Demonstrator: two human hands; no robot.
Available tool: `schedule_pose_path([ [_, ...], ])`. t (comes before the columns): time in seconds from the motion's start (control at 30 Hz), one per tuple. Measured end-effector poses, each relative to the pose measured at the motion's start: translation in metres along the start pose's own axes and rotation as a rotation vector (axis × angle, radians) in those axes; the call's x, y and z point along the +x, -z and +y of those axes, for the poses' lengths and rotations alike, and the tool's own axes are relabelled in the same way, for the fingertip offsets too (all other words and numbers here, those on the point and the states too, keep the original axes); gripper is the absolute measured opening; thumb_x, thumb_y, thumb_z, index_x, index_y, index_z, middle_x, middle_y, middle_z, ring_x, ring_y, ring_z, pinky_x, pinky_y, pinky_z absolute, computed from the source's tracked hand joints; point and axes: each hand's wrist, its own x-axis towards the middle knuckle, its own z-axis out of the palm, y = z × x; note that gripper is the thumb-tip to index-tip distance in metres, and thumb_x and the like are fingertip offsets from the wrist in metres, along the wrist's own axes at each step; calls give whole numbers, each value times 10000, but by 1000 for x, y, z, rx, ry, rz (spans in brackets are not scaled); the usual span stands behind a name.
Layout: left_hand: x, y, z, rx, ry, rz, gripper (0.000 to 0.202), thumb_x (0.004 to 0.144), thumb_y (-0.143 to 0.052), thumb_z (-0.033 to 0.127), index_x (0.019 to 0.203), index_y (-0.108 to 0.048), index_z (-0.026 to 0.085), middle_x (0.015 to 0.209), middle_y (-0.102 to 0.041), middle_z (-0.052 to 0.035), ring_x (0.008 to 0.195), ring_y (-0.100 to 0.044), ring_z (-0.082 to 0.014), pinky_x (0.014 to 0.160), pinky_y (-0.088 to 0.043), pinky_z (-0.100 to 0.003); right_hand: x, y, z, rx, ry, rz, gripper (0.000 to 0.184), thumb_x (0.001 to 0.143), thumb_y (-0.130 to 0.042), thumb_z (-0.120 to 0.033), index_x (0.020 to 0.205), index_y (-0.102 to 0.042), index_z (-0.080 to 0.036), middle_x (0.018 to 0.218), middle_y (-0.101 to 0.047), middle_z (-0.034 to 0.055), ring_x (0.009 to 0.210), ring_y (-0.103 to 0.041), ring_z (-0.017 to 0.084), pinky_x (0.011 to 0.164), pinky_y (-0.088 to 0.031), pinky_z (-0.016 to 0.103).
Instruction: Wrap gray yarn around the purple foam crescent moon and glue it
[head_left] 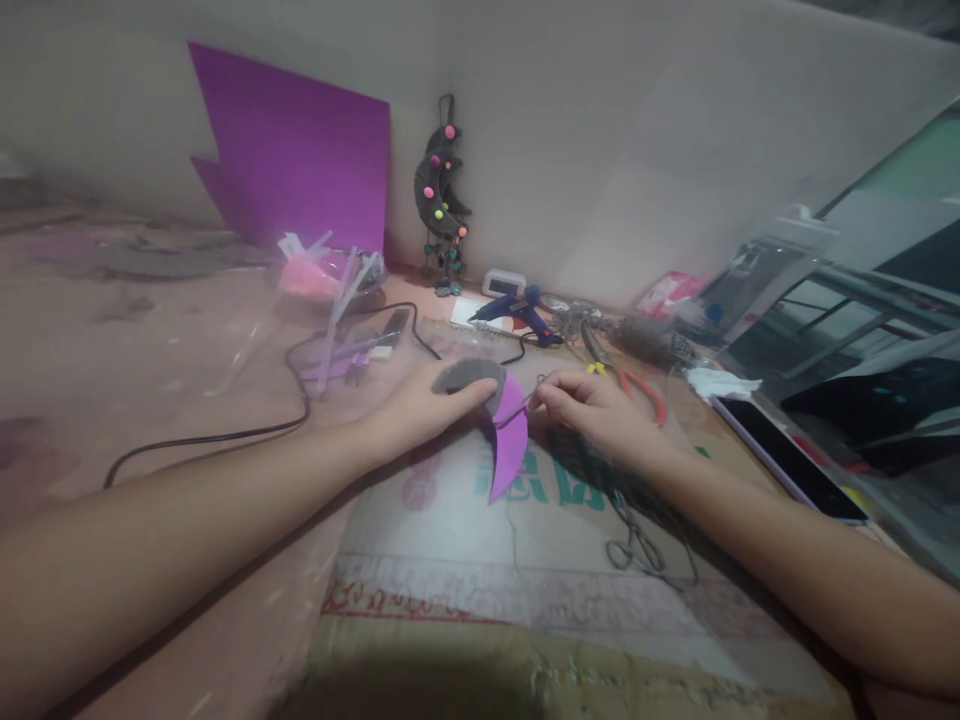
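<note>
A crescent moon cutout is held over the printed sheet in front of me. Its lower part is bare purple, while grey cord or yarn covers the upper part. My left hand grips the grey-covered end, thumb on top. Close to the crescent's right edge, my right hand pinches a dark grey cord that crosses the purple face. More of this cord seems to run under my right wrist and lies in loose loops on the sheet.
Behind the hands lie a blue glue gun, orange-handled pliers and a small white clock. A decorated moon hanging and purple sheets stand against the wall. A phone lies right; a black cable crosses the left side.
</note>
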Motion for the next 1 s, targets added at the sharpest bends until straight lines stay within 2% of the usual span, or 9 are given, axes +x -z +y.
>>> schedule_pose_path([
  [0.1,1,1,-1,58,-15,-141,242,841,-571,398,849,-670,178,567,-574,23,574,-529,-142,554,-390,-236,0,-2,1,-46,24,106,317,870,-504,-451,798,-647,-177,607,-520,-24,539,-441,110,505,-323,242],
  [0.23,1,2,-2,108,17,-232,256,828,-584,418,841,-654,171,592,-582,26,560,-514,-126,543,-379,-226,1,-1,-2,-118,6,232,305,883,-485,-412,762,-640,-179,542,-476,-31,495,-412,107,474,-292,243],
  [0.37,0,2,-1,95,30,-224,263,833,-577,420,847,-654,169,589,-589,20,571,-531,-135,552,-385,-232,2,-1,-1,-71,-36,283,305,900,-489,-401,744,-622,-176,529,-453,-36,484,-399,97,461,-289,234],
  [0.6,1,2,-3,31,8,-149,274,851,-566,422,879,-656,165,549,-550,30,548,-516,-131,552,-391,-234,4,0,11,168,111,371,275,901,-528,-412,811,-621,-169,590,-510,-24,497,-422,80,471,-331,220],
  [0.67,1,2,-3,23,5,-147,272,855,-563,419,882,-656,165,551,-555,27,550,-520,-133,550,-392,-236,6,0,13,239,39,306,228,869,-570,-383,884,-635,-165,693,-603,0,463,-422,65,442,-325,220],
  [0.73,1,2,-4,18,3,-150,268,862,-557,414,896,-662,170,548,-556,26,547,-521,-133,546,-390,-237,7,-1,13,314,-43,233,245,832,-605,-348,1000,-630,-172,910,-676,43,428,-418,44,408,-321,223],
  [0.8,1,1,-4,8,3,-144,269,868,-552,416,908,-665,175,545,-557,26,541,-520,-133,540,-387,-238,7,-2,12,368,-55,217,299,817,-617,-325,1086,-607,-195,1168,-640,79,421,-435,29,392,-344,228],
  [0.87,1,1,-5,-11,5,-137,271,869,-551,420,913,-664,178,551,-561,25,533,-517,-131,533,-385,-239,4,-3,10,398,1,233,324,826,-613,-325,1133,-585,-226,1322,-560,84,446,-471,28,397,-387,233],
  [1.0,1,0,-6,-61,24,-146,269,861,-564,428,898,-664,181,554,-560,27,517,-506,-126,528,-381,-241,-3,-9,4,462,58,83,397,860,-588,-355,1245,-507,-300,1392,-496,74,524,-549,60,437,-467,257],
])
